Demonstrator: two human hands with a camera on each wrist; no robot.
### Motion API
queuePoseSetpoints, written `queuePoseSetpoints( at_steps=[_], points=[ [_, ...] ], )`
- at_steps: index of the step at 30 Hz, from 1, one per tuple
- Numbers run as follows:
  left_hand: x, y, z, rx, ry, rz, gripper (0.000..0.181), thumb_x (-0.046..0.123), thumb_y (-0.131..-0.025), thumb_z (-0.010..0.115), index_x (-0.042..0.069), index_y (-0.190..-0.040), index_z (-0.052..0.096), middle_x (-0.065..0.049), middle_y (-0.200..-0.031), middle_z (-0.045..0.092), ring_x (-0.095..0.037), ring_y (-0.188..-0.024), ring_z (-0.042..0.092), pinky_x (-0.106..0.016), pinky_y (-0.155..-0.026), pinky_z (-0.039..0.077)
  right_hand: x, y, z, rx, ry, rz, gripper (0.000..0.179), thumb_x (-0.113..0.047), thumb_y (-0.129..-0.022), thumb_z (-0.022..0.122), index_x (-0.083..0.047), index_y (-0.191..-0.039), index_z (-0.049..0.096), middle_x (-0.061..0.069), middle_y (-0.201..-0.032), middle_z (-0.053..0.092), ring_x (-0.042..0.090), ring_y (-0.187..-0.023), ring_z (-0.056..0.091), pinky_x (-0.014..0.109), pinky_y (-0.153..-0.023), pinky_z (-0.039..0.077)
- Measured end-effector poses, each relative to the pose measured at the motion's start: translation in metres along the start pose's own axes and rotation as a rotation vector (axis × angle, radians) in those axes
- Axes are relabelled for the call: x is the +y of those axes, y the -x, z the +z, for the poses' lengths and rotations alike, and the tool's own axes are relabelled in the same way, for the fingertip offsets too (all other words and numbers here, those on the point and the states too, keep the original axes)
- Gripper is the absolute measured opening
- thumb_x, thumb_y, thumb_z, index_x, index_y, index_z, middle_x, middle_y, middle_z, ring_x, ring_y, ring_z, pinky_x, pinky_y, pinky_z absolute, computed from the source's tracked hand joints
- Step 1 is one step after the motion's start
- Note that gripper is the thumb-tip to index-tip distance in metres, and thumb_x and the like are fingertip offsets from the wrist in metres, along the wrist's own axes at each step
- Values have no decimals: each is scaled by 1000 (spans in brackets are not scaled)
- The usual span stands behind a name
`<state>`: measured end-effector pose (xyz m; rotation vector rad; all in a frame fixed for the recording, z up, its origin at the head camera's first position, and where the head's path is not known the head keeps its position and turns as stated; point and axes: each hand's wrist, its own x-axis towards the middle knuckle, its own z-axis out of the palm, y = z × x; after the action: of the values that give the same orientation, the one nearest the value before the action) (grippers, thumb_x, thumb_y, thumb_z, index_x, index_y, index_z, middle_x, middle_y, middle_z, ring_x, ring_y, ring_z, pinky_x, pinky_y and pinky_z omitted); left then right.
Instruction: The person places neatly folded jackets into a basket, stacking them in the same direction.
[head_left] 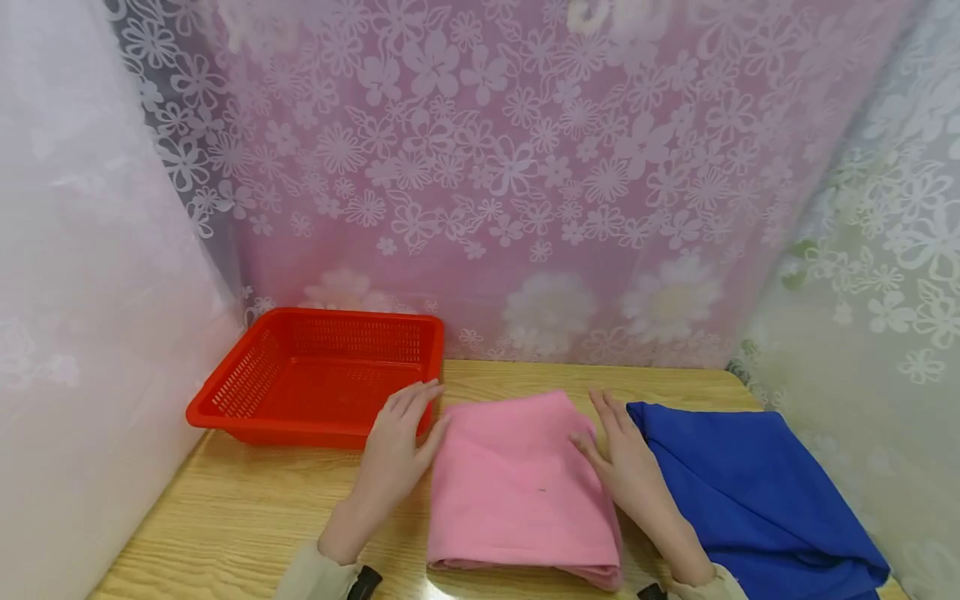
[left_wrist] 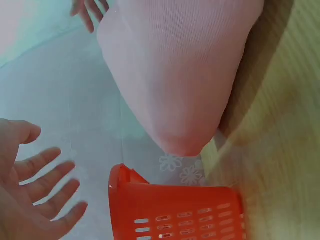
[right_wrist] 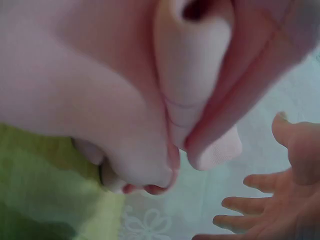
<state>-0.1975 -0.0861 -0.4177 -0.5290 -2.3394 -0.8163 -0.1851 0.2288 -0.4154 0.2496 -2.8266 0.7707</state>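
Observation:
A folded pink cloth [head_left: 517, 483] lies on the table in front of me, its top far edge rising to a corner. My left hand [head_left: 393, 450] is at its left side with fingers extended; in the left wrist view, this hand [left_wrist: 37, 192] has spread fingers and grips nothing. On the cloth's right side is my right hand [head_left: 628, 467], thumb overlapping the pink edge in the head view. The right wrist view shows this hand [right_wrist: 272, 200] with straight fingers, beside layered, rolled folds of the pink cloth [right_wrist: 195, 65].
A red perforated plastic basket [head_left: 315, 433] stands at the back left, behind my left hand. To the right lies a folded blue cloth [head_left: 750, 483], close to my right forearm. Flowered curtains [head_left: 487, 183] enclose the wooden table [head_left: 247, 508] at the back and sides.

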Motion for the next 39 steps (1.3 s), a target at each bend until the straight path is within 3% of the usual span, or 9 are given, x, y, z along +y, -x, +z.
queuePoseSetpoints(
  at_steps=[2,5,12,15,18,24,28,32,39],
  points=[
    [1,5,0,43,26,14,27,14,-90,77,8,-116,74,-7,-116,73,-27,-111,66,-46,-92,56,2,2,1,3,-67,13,74,-47,-104,53,-12,-162,23,24,-165,21,48,-149,22,71,-109,30],
    [0,16,0,42,22,4,15,10,-89,77,11,-104,77,-1,-100,76,-20,-93,72,-39,-79,59,6,6,2,-13,-133,59,74,-49,-104,50,-12,-162,23,23,-164,25,49,-147,27,71,-108,32],
    [-6,38,7,-66,-4,-100,14,14,-91,76,13,-104,76,0,-97,76,-18,-80,71,-36,-71,58,15,13,11,-114,-213,149,85,-53,-102,54,-10,-164,14,24,-164,22,47,-149,23,68,-110,32],
    [-9,46,11,-149,-31,-156,22,19,-92,74,12,-112,73,-4,-103,76,-23,-82,72,-41,-70,58,19,16,15,-178,-207,180,91,-56,-99,56,-9,-164,12,25,-165,20,47,-149,21,68,-112,29],
    [-11,53,17,-229,-23,-212,34,25,-94,71,9,-123,69,-11,-114,74,-31,-97,72,-49,-77,58,23,18,21,-229,-198,210,95,-59,-98,56,-8,-164,11,28,-164,20,48,-148,23,69,-111,29],
    [-14,62,27,-336,107,-327,56,38,-100,63,-1,-139,56,-13,-106,71,-30,-95,68,-51,-83,55,27,23,30,-276,-204,248,94,-60,-98,54,-11,-164,7,31,-161,22,54,-141,34,69,-105,36],
    [-10,61,28,-403,194,-402,65,42,-101,60,-5,-144,50,-21,-121,68,-39,-108,66,-57,-91,52,27,23,32,-286,-235,265,94,-59,-98,55,-15,-165,5,31,-161,21,55,-140,36,68,-105,37],
    [-5,59,28,-443,255,-469,72,45,-100,60,-6,-149,43,-29,-142,55,-51,-123,56,-66,-99,45,28,24,34,-300,-293,289,95,-59,-98,56,-15,-165,3,30,-163,18,54,-143,31,68,-107,35],
    [0,57,32,-416,275,-494,73,43,-99,61,-6,-150,41,-31,-139,56,-53,-121,57,-66,-97,45,26,24,35,-312,-413,348,100,-61,-96,57,-19,-165,-2,28,-165,13,51,-148,21,70,-110,30]
  ],
)
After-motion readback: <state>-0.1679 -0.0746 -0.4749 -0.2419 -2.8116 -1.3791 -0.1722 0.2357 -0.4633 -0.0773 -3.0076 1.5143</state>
